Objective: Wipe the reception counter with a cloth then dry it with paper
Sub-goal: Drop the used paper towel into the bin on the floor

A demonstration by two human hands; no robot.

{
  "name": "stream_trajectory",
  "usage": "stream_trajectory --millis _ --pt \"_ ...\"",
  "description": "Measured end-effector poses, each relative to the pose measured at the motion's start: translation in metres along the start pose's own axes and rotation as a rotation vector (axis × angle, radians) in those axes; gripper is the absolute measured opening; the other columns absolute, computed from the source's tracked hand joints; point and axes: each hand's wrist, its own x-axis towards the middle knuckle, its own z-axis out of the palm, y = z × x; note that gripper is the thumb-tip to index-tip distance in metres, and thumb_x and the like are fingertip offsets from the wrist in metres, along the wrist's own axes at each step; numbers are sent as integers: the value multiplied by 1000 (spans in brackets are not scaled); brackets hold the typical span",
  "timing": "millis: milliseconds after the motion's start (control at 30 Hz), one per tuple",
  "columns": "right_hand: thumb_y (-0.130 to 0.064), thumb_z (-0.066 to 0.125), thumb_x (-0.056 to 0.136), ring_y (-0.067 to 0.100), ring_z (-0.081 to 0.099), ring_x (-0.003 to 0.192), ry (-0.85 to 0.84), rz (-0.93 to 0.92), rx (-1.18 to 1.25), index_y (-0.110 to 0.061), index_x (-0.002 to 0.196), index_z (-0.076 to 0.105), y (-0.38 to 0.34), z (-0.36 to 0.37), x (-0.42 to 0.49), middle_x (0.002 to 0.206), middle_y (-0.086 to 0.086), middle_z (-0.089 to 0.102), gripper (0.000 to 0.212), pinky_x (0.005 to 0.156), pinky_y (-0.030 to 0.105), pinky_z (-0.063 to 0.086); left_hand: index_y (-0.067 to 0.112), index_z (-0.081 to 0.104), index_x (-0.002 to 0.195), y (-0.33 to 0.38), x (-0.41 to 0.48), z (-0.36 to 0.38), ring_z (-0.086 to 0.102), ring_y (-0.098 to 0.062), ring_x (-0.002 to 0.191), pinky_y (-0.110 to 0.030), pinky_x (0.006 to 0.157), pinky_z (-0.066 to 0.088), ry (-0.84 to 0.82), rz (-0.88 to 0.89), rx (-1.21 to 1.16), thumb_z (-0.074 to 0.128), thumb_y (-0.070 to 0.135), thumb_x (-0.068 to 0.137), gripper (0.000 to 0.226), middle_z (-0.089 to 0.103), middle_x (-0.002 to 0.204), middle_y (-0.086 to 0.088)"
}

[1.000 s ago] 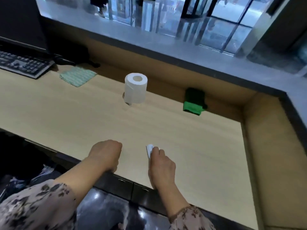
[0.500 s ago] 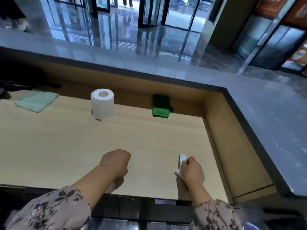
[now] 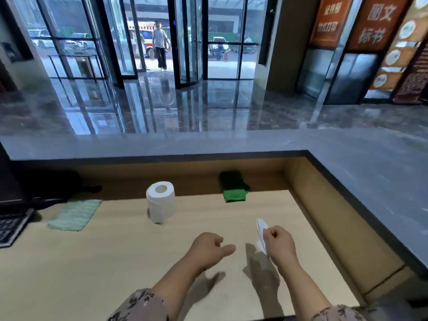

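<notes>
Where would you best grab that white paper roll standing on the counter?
Probably wrap the free left hand round the curved side of the paper roll, mid-height, from the near side. It stands upright, hole up, with bare counter around it; the right hand pinches folded paper.

Opens past a grey stone ledge (image 3: 208,144) onto a glossy dark marble floor (image 3: 185,107) mirroring tall glass doors (image 3: 185,42). Lets in bright daylight from the street. Carries brown signboards (image 3: 370,22) on the right wall, beside a dark pillar (image 3: 284,42).
</notes>
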Motion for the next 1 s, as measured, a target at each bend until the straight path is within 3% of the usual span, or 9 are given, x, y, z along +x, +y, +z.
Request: stream_trajectory --millis 67,167,267,400,500,600,767,900,1000 --pt "-13 51 91 17 38 59 -6 -9 87 -11 60 40 -12 -2 -5 60 2 43 33 56 31 31 13 62 124 12 3 6 57 -15 104 -24 86 42 -48 -36 -164 74 46 77 59 59 116 1" --pt "-13 52 91 15 38 58 -12 -35 137 -11 62 42 -21 -10 -12 60 1 43 31 55 29 31 21 67 94 30 5 18 56 -18 88 -26 72 41 -139 -1 -258 73 48 77 32 60 97 0" --pt "-14 52 92 13 36 58 9 -23 167 -12 64 42 -12 -28 -19 60 -1 42 30 55 28 31 19 71 86 46 8 39 64 -14 94 -22 64 44 -157 -23 -335 70 35 83 17 69 100 -4" --pt "-12 51 90 13 30 57 60 43 197 -16 59 32 21 -63 -29 59 -2 34 36 55 28 26 7 65 72 62 5 75 61 -16 68 -24 60 39 -225 -15 -300 64 13 82 12 67 77 -9" --pt "-13 51 92 10 26 54 94 126 197 -18 58 27 54 -100 -36 56 -5 29 42 49 23 23 9 58 67 81 -5 114 57 -15 57 -27 61 41 -325 6 -242 62 10 82 15 65 68 -9" --pt "-18 55 93 7 31 54 50 193 175 -18 58 36 89 -137 -40 56 -6 35 39 47 20 26 9 55 68 102 -13 153 56 -18 57 -28 63 43 -392 31 -212 63 13 84 18 62 66 -10" --pt "-12 57 90 6 40 52 -99 323 171 -18 63 52 153 -210 -52 61 -2 50 28 45 19 33 10 57 64 137 -35 233 52 -14 46 -20 49 41 -563 44 -132 62 13 84 21 56 57 -5" --pt "-16 60 91 10 38 51 76 424 212 -18 58 48 209 -266 -55 57 0 47 35 44 21 31 14 51 61 155 -44 305 53 -13 46 -19 50 41 -579 32 -134 63 15 88 30 57 57 -5" --pt "-16 59 90 19 51 61 208 513 245 -16 63 52 262 -314 -47 66 7 58 27 58 24 49 14 50 59 172 -49 370 53 -9 45 -15 46 40 -564 30 -125 63 17 91 35 59 54 -1"
